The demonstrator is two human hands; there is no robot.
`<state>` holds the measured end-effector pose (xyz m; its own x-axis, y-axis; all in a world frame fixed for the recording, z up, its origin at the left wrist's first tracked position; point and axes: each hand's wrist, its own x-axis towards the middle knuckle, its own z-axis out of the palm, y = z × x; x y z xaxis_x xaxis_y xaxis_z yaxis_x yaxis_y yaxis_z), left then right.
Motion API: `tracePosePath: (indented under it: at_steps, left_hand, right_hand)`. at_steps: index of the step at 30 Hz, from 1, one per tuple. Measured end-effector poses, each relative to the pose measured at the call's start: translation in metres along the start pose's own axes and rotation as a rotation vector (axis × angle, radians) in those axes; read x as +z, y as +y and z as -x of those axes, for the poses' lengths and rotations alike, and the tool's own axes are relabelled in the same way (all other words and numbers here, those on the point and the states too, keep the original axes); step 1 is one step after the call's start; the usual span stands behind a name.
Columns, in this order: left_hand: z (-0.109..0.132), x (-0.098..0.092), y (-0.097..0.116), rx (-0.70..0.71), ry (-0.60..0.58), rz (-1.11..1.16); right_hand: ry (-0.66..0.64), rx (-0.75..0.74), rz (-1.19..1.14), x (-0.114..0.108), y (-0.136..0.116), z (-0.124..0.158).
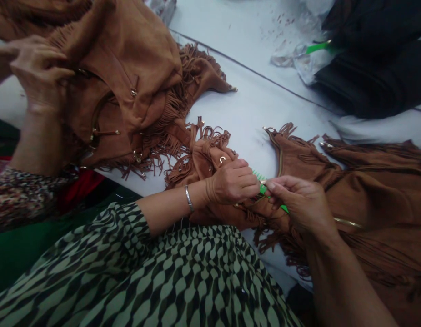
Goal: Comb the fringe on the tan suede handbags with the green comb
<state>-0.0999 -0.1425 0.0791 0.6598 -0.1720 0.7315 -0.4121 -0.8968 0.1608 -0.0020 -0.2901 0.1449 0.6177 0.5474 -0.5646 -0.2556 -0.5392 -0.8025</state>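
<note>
My left hand [233,182] is closed in a fist on a bunched part of a brown suede fringed garment [367,181] lying on the white table [244,109]. Its fingertips meet those of my right hand [299,204]. My right hand is pinched on a green comb-like plastic strip [259,176], which shows between the two hands and again below my right thumb. A gold zipper edge runs along the garment just beyond my fingers. A silver bracelet [188,198] is on my left wrist.
At the upper left another person's hand [36,72] holds up a second brown fringed garment [128,77] with gold hardware. Black fabric [374,72] and a clear plastic bag [306,59] with a green piece lie at the back right.
</note>
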Motion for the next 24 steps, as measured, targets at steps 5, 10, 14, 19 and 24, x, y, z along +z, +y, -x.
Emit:
tracePosePath:
  at_steps: [5,10,14,19,24]
  left_hand:
    - [0.002,0.003,0.002,0.016,-0.002,-0.009]
    - [0.005,0.004,0.003,0.023,-0.029,-0.006]
    - [0.008,0.004,0.003,-0.003,-0.122,0.024]
    - [0.01,0.005,0.002,-0.034,-0.182,0.114]
    - [0.011,0.008,0.002,-0.013,-0.225,0.136]
  right_hand:
    - [0.04,0.063,-0.107,0.005,0.004,0.0]
    - [0.014,0.073,-0.125,0.005,0.008,0.001]
    - [-0.011,0.061,-0.154,0.006,0.012,0.001]
    - [-0.008,0.093,-0.198,0.007,0.017,0.0]
    - [0.023,0.105,-0.184,0.009,0.023,0.0]
